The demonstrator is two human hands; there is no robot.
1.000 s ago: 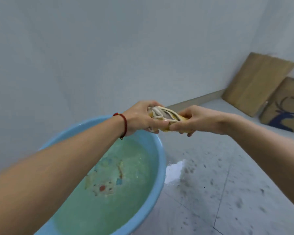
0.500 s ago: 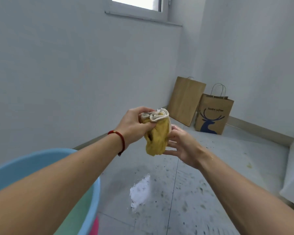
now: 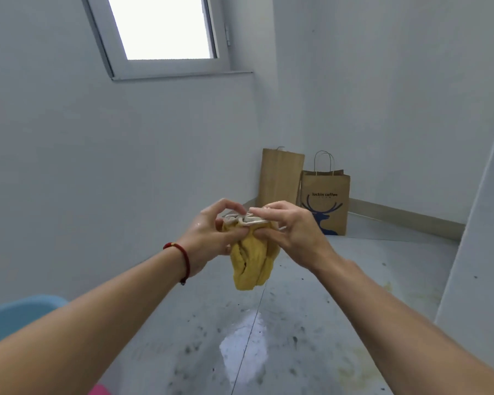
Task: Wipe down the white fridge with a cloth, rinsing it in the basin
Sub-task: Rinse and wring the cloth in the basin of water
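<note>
A yellow cloth with a pale hem hangs bunched in mid-air at the centre of the view. My left hand, with a red cord on its wrist, pinches the cloth's top edge from the left. My right hand pinches the same hem from the right, fingers curled over it. Only a piece of the blue basin's rim shows at the lower left, behind my left forearm. A tall white panel at the right edge may be the fridge's side.
Two brown paper bags stand in the far corner against the white walls. A window sits high in the left wall. The grey floor is wet and speckled, with a bright puddle below the cloth. Something pink peeks in at the bottom edge.
The view has lifted from the basin toward the room's corner. The cloth, wrung tight between both hands over the water, now hangs loose. My right hand has come up to pinch its hem.
</note>
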